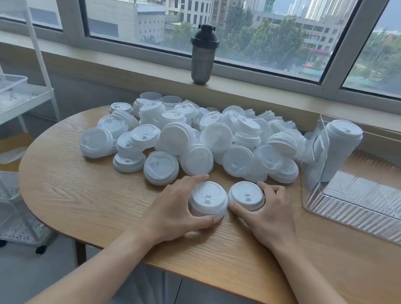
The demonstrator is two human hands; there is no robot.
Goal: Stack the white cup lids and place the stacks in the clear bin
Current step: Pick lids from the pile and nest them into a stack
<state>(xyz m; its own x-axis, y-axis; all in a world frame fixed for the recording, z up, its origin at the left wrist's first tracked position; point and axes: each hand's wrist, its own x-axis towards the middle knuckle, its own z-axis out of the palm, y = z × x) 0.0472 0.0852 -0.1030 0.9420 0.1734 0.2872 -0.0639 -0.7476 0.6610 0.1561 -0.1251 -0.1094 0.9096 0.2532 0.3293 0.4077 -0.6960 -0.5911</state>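
Gripping a short lid stack [208, 199], your left hand [175, 211] curls around it; your right hand [269, 217] holds another lid [246, 195] beside it on the wooden table [95, 195]. Loose lids [191, 134] heap behind, clear bin [371, 208] right, window [218, 13] beyond.

A short stack [208, 200] of white lids stands upright in the left hand [178, 209]. Just beside it, a single lid [246, 195] sits dome-up in the right hand [272, 218]. Beyond both hands lies a loose pile [191, 134]. Right of the right hand, the clear bin [371, 208] holds one tall, leaning stack [337, 149].
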